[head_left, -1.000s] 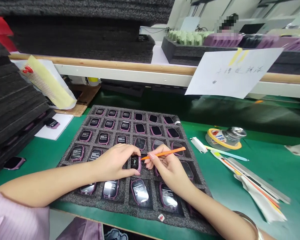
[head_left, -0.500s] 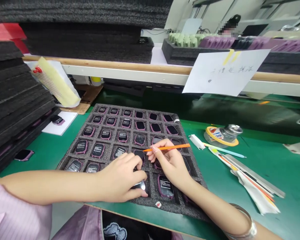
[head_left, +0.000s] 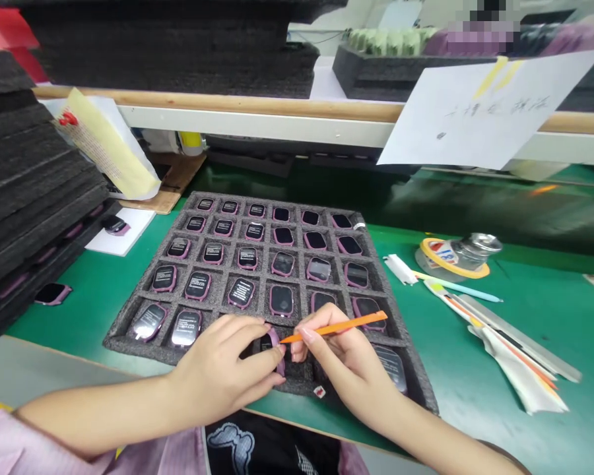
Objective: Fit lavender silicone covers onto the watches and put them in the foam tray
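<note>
A dark foam tray (head_left: 297, 305) divided into square cells lies before me, with purple-framed smartwatch bodies in its cells. At the tray's front row, my left hand (head_left: 232, 363) grips one smartwatch body (head_left: 273, 344) by its edges, turned so its purple side faces right. Much of that watch is hidden by my fingers. My right hand (head_left: 336, 353) pinches an orange pointed stick (head_left: 346, 325), and its tip meets or nearly meets the held watch's side. Several watches nearby show white text on their screens; others have dark screens.
Right of the tray lie a blue pen (head_left: 468, 294), a metal ruler (head_left: 522, 340), a white cloth (head_left: 515, 376) and a glass jar with a metal cap (head_left: 482, 243). Stacked foam trays (head_left: 34, 152) rise at left, near a loose watch (head_left: 53, 293). A shelf (head_left: 257, 119) spans the back.
The held watch has been turned so its purple side shows. The orange stick has come down to the watch's side. My view has shifted slightly.
</note>
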{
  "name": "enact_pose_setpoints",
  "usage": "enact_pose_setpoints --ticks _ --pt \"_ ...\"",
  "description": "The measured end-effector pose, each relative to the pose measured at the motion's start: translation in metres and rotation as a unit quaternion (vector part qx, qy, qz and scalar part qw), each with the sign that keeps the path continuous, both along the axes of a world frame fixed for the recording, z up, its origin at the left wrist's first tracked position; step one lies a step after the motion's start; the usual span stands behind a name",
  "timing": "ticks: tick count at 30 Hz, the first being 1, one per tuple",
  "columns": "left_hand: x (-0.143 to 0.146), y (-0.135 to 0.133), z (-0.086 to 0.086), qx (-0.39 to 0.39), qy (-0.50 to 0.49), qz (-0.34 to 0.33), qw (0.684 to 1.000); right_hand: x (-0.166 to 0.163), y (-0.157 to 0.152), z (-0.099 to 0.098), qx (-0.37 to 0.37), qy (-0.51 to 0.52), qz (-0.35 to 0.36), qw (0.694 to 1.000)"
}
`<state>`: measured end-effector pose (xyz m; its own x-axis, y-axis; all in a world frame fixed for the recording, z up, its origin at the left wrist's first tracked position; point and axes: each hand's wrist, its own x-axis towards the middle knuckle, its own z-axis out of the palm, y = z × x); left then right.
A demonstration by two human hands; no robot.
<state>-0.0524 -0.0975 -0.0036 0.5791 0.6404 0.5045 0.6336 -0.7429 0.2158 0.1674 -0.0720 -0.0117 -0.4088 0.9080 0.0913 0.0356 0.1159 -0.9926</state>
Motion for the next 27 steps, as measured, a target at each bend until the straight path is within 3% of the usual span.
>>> enact_pose_setpoints --ticks 4,10,21,27 --pt "0.000 0.000 -0.002 0.000 -0.009 0.007 1.000 -0.001 0.001 0.000 0.043 -0.030 0.005 0.999" --pt "0.002 -0.002 -0.002 -0.057 -0.033 0.026 0.997 -0.001 0.001 0.002 0.106 -0.062 0.005 0.992" --pt "0.001 -0.004 -0.005 -0.086 -0.042 0.045 0.994 -0.001 0.002 0.001 0.114 -0.062 -0.009 0.992" --pt "0.007 -0.001 0.011 -0.146 -0.038 0.046 0.987 0.000 0.000 0.006 0.112 -0.048 -0.030 0.992"
